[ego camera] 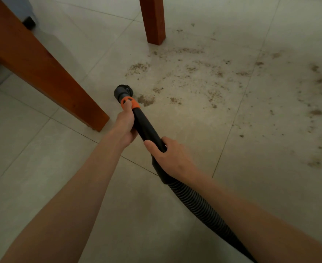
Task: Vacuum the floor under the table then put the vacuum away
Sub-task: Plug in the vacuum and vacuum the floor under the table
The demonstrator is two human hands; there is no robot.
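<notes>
A black vacuum wand [146,128] with an orange collar [130,103] ends in a round brush nozzle [122,91] that touches the pale tiled floor [42,168]. My left hand [125,128] grips the wand just behind the collar, with one finger lying on the orange part. My right hand [170,156] grips the wand's rear end, where the ribbed black hose [200,202] starts and runs off to the lower right. Brown dirt crumbs [203,73] are scattered over the tiles to the right of the nozzle; one small pile [146,100] lies right beside it.
Two reddish wooden table legs stand nearby: a thick slanted one [42,69] at the left, close to my left hand, and an upright one [153,19] at the top centre. A dark caster under a grey object [29,21] shows at the top left.
</notes>
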